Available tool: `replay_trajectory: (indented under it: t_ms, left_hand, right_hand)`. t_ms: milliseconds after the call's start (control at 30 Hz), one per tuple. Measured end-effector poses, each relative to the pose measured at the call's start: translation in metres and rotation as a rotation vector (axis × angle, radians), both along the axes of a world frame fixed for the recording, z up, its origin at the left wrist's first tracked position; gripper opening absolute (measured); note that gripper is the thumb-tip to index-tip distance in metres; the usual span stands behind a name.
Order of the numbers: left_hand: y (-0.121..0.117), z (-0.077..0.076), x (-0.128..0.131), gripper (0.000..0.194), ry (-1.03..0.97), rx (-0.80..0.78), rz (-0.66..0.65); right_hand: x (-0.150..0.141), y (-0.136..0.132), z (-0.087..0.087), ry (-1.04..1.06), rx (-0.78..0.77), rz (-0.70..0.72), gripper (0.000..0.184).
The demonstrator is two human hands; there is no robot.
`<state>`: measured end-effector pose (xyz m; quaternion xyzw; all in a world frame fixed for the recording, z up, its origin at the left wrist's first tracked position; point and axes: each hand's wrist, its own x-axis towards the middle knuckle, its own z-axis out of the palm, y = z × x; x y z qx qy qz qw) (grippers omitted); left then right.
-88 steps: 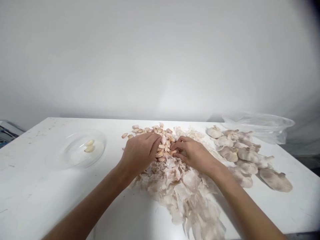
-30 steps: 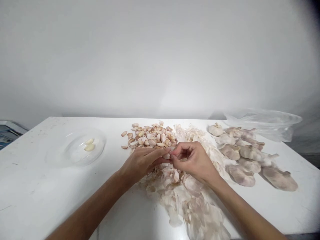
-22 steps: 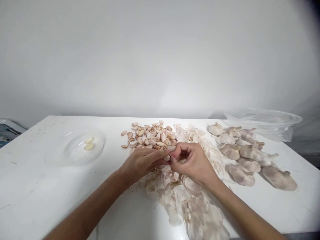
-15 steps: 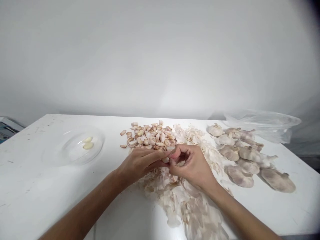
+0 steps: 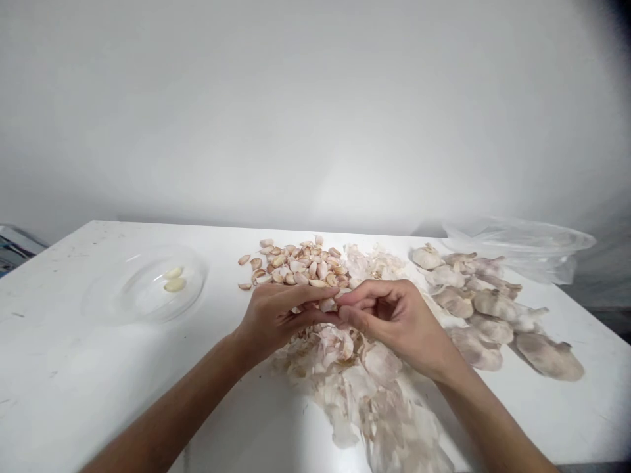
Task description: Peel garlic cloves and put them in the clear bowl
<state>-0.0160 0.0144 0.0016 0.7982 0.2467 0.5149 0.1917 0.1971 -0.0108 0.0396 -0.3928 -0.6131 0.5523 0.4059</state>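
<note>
A single garlic clove [image 5: 328, 305] is pinched between the fingertips of my left hand [image 5: 273, 316] and my right hand [image 5: 397, 322], partly hidden by the fingers. Just behind my hands lies a heap of unpeeled, pink-streaked garlic cloves [image 5: 298, 266]. Below my hands and toward me spreads a large pile of papery garlic skins [image 5: 365, 387], which nearly touches my left palm. Whole garlic bulbs [image 5: 480, 303] lie in a loose group to the right of my right hand.
A round glass plate [image 5: 145, 286] on the white table [image 5: 59, 355] holds peeled garlic cloves [image 5: 173, 279]. Behind the bulbs lies a clear plastic bag [image 5: 522, 244]. The table's far edge runs behind everything, with a blurred stack of printed items [image 5: 14, 240] beyond its left corner.
My right hand has shifted slightly right and its fingers have opened out along the clove. My left hand's fingers now reach further over the clove. The view has moved slightly.
</note>
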Motion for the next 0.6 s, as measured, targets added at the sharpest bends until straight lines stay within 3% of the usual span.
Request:
replay_trajectory:
  t_ms: [100,167,400,600]
  left_hand:
    - [0.002,0.0,-0.003,0.026,0.054,0.054,0.001]
    - [0.002,-0.001,-0.003,0.025,0.07,0.0,-0.03]
    - [-0.004,0.002,0.007,0.023,-0.189,-0.67,-0.164]
    - [0.002,0.0,0.012,0.03,-0.417,-0.857,-0.164]
  right_hand:
    - [0.005,0.002,-0.001,-0.069,-0.021,0.032,0.015]
    - [0.007,0.003,-0.001,-0.105,-0.015,0.07,0.016]
    - [0.001,0.005,-0.004,-0.155,0.065,-0.028,0.011]
    - [0.009,0.014,-0.009,-0.258,0.071,-0.007,0.009]
